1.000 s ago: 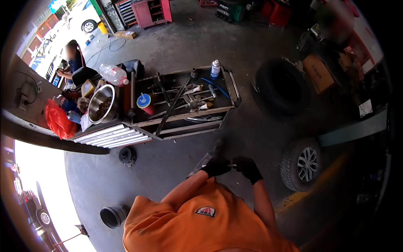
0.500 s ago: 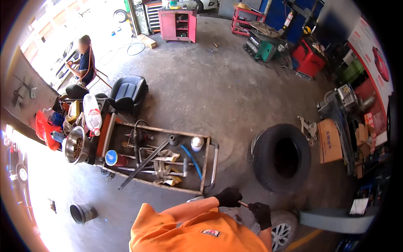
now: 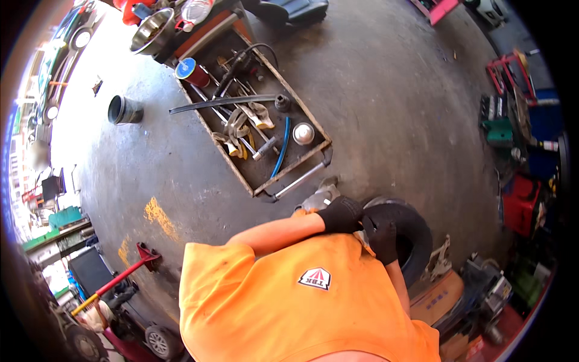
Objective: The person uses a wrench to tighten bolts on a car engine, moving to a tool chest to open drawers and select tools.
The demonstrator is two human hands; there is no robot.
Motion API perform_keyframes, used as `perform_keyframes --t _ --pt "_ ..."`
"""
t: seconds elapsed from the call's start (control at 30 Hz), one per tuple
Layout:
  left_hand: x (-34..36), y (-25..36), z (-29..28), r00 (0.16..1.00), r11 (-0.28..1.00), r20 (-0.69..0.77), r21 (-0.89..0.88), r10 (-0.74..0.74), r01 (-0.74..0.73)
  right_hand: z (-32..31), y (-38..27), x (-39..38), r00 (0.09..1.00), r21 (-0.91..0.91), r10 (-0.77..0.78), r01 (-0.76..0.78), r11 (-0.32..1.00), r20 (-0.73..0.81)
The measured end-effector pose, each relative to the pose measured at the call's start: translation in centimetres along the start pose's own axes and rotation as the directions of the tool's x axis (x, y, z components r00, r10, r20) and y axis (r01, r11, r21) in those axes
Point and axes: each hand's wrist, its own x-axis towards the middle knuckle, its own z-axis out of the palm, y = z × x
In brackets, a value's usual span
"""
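Note:
My left hand [image 3: 341, 214], in a black glove, is closed in front of my orange shirt, its fingers turned toward my right hand. My right hand [image 3: 382, 238], gloved in black too, is closed right beside it. Whatever is in them is mostly hidden by the gloves, and I cannot make it out. Just beyond both hands lies a black tire [image 3: 416, 244], partly covered by my right hand and arm. The handle [image 3: 300, 183] of a tool cart is a short way ahead and left of my left hand.
The tool cart [image 3: 319, 151] holds gloves [image 3: 236, 123], a long dark bar [image 3: 226, 102], a blue hose [image 3: 282, 148] and a spray can [image 3: 303, 134]. A dark bucket [image 3: 125, 111] stands left. A red-and-yellow jack handle [image 3: 120, 277] slants at lower left. At lower right is a cardboard box [image 3: 435, 297].
My view has swung to the right, so the cart and tire appear turned. Both hands have drawn closer together and nearer my shirt. The slim rod seen between them is now hidden.

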Motion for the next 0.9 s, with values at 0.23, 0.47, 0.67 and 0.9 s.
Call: perform_keyframes --t 0.23,0.47,0.67,0.9 --pt "-0.3 -0.1 0.1 0.678 0.858 -0.535 -0.219 -0.504 0.464 0.3 5.2 10.5 0.922 0.585 -0.109 -0.141 0.798 0.371" --pt "-12.3 -1.2 2.6 -0.181 0.072 -0.105 -0.981 -0.978 0.178 19.2 -4.4 22.4 0.823 0.487 -0.459 0.266 0.832 0.334" --pt "-16.8 -2.4 3.8 -0.259 0.092 -0.069 -0.993 -0.963 -0.076 34.4 -7.6 27.8 0.756 -0.027 -0.32 0.407 0.913 0.571" --pt "-21.0 -7.4 1.1 -0.111 0.079 -0.056 -0.974 -0.992 -0.212 25.5 -9.4 25.2 0.711 0.203 -0.501 0.466 0.861 0.494"
